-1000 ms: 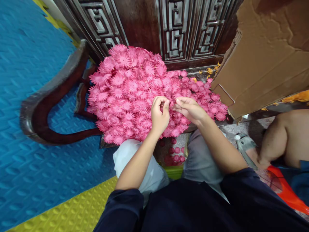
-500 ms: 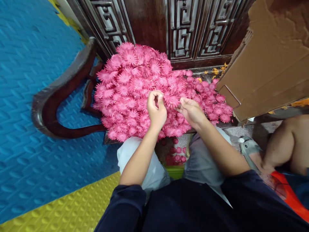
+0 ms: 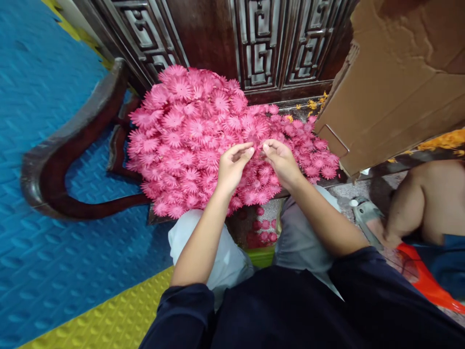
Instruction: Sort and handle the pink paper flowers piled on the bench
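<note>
While both hands' fingertips pinch one flower [image 3: 258,154], left hand [image 3: 232,167] and right hand [image 3: 281,160] meet above the pile [image 3: 189,140], likely for separating.

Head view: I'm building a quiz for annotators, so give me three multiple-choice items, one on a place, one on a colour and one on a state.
1. Where does the pile of flowers lie?
A. on the dark wooden seat
B. inside the cardboard box
C. on the yellow mat

2. What colour are the flowers in the pile?
A. orange
B. pink
C. white

3. How are the left hand and right hand placed?
A. both flat on the knees
B. one raised, one on the floor
C. fingertips brought together over the pile

Answers:
1 A, the pile covers the seat in front of the carved wooden back.
2 B, every flower in the heap is pink.
3 C, the fingertips of both hands meet above the flowers, pinching something small and pink.
</note>
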`<action>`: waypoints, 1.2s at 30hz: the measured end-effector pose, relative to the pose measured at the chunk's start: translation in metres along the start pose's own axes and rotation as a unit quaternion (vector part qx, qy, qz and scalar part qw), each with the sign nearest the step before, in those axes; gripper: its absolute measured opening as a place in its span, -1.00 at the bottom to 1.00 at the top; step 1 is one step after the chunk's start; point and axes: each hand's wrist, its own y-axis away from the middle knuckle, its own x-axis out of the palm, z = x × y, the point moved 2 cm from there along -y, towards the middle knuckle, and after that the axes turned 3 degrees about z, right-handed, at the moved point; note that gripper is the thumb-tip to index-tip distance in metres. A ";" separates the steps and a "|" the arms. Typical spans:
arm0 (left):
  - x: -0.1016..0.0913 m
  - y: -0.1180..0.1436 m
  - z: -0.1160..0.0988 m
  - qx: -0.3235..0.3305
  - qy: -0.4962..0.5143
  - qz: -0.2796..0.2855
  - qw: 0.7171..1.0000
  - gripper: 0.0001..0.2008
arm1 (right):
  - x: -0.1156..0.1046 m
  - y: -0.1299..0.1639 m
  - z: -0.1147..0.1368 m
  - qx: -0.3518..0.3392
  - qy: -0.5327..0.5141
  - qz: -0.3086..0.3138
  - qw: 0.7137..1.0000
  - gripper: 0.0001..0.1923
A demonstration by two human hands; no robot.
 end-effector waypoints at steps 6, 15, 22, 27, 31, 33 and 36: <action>-0.002 0.000 0.001 0.046 -0.065 -0.067 0.995 -0.85 | -0.004 -0.003 -0.002 0.030 -0.035 -0.034 0.998 -0.59; 0.000 0.000 0.001 0.060 -0.094 -0.142 0.984 -0.89 | 0.002 -0.001 -0.015 0.075 -0.101 -0.099 0.987 -0.77; -0.002 -0.004 -0.003 0.040 -0.043 -0.108 0.992 -0.88 | 0.004 0.003 -0.010 0.046 -0.141 -0.087 0.985 -0.86; 0.001 0.002 -0.005 0.088 -0.101 -0.089 0.987 -0.91 | -0.003 0.002 -0.006 0.093 -0.136 -0.035 0.986 -0.88; 0.001 0.005 -0.004 0.102 -0.180 -0.086 0.975 -0.92 | 0.001 0.005 -0.002 0.091 -0.100 -0.011 0.991 -0.74; 0.001 0.006 -0.004 0.106 -0.217 -0.086 0.967 -0.91 | 0.005 0.006 -0.001 0.078 -0.062 -0.007 0.995 -0.64; 0.003 0.008 -0.006 0.114 -0.257 -0.079 0.957 -0.91 | 0.011 0.007 -0.003 0.045 0.013 -0.024 0.999 -0.52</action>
